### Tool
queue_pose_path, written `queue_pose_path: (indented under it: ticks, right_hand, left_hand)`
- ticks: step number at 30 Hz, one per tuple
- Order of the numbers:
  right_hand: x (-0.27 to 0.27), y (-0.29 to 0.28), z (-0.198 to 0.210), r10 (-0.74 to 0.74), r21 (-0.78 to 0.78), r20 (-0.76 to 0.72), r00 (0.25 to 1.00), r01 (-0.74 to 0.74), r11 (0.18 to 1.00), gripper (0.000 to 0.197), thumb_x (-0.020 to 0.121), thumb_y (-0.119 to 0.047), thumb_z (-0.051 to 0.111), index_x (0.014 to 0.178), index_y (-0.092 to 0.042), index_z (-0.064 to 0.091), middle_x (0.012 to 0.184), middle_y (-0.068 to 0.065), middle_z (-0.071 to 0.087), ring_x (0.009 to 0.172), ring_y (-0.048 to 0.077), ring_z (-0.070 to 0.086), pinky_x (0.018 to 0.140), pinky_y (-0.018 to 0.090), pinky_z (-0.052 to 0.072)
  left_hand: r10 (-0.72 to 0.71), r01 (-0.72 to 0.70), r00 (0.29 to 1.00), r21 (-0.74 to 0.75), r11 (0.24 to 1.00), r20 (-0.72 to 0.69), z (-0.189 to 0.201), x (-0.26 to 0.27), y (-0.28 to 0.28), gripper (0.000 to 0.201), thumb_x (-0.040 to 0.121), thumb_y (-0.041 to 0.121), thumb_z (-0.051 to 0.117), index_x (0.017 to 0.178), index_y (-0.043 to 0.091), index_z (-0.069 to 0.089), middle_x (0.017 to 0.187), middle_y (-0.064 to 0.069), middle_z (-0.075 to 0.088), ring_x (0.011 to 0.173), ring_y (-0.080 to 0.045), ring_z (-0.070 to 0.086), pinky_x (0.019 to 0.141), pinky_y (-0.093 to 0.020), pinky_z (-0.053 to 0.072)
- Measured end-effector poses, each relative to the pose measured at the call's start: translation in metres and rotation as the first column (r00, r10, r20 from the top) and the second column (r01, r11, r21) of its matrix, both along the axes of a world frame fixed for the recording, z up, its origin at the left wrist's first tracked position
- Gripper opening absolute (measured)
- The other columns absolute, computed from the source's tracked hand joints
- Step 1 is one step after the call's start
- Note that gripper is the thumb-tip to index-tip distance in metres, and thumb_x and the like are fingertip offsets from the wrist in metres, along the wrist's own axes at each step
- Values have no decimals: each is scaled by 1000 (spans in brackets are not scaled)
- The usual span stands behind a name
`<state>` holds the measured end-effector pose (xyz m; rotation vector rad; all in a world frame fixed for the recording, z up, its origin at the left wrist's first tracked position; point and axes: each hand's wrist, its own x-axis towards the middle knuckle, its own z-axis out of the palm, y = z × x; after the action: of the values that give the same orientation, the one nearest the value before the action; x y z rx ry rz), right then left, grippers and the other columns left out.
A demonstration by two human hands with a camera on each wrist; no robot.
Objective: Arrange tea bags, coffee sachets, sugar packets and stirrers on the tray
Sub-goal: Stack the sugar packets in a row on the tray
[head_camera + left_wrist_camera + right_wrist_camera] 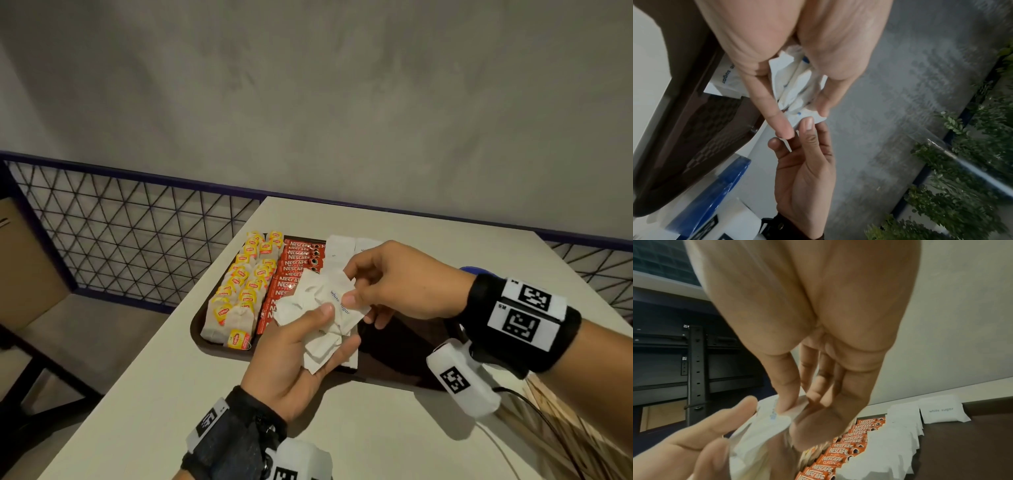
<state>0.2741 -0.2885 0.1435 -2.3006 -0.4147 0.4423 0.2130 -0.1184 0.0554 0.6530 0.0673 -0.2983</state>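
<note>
Head view shows a white table (205, 394) filling the lower half of the frame, with a dark brown tray (404, 346) at its centre, long axis running left to right. On the tray's left end lie tea bags (239, 291) with yellow "Lipton" tags, in rows running from the near rim toward the far one. Just right of them a column of red coffee sachets (291, 270) reads "NESCAFE"; the right wrist view adds "CLASSIC", each sachet lying crosswise and overlapping the next. Right of those runs a column of white sugar packets (892, 443), and one packet at the far rim reads "white sugar".

Above the tray's middle, the left hand (294, 363) grips a crumpled bunch of white sugar packets (308, 308), thumb pressed on top, fingers curled beneath. The right hand (404, 281) pinches the edge of the top packet (342, 303), marked "white sugar", between thumb and forefinger; its other fingers hang loosely spread.
</note>
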Motion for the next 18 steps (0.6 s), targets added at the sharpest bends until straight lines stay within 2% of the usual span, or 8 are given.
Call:
queue_pose_path:
  ticks: [4, 8, 11, 13, 16, 18]
  right_hand:
    - [0, 1, 1, 71, -29, 6, 997, -71, 997, 25, 99, -20, 69, 124, -21, 70, 98, 1, 74, 74, 20, 74, 69, 37, 65]
    - [5, -3, 5, -32, 47, -18, 999, 33, 998, 20, 103, -12, 62, 122, -11, 68, 103, 12, 74, 72, 29, 76, 69, 40, 66]
    - [17, -11, 10, -108, 110, 3, 994, 107, 988, 10, 104, -4, 58, 105, -3, 67, 96, 20, 72, 71, 36, 75, 70, 41, 66]
    - [35, -20, 10, -183, 90, 60, 981, 177, 980, 11, 102, -1, 59, 95, -2, 68, 84, 21, 69, 68, 32, 71, 68, 36, 63]
    - [78, -40, 0, -303, 24, 134, 944, 302, 953, 6, 95, -2, 66, 96, -2, 72, 77, 18, 69, 63, 27, 68, 60, 34, 54]
    - [103, -51, -13, -373, -5, 138, 917, 378, 926, 8, 92, -4, 70, 99, -5, 74, 75, 17, 71, 60, 25, 65, 62, 36, 51]
  left_hand:
    - [21, -21, 999, 22, 1000, -24, 2, 0, 0, 53, 80, 21, 72, 133, 17, 64, 121, -13, 75, 105, -28, 75, 61, -35, 62]
    - [44, -44, 997, 13, 999, -57, 3, 0, 1, 54, 80, 21, 73, 133, 14, 65, 122, -14, 74, 107, -31, 74, 61, -36, 62]
    - [66, -67, 995, -10, 998, -81, 4, 0, 3, 43, 87, 18, 70, 130, 15, 66, 118, -16, 75, 103, -34, 75, 58, -36, 62]
    - [79, -81, 992, -11, 997, -100, 4, 0, 4, 36, 92, 17, 67, 127, 16, 66, 113, -18, 76, 95, -33, 77, 56, -36, 62]
    - [104, -101, 987, 28, 994, -121, 3, 0, 6, 42, 86, 17, 72, 127, 18, 66, 111, -19, 77, 93, -33, 77, 57, -36, 62]
    - [106, -101, 986, 42, 994, -126, 4, 1, 6, 44, 83, 20, 73, 126, 17, 67, 111, -19, 77, 94, -33, 76, 57, -35, 61]
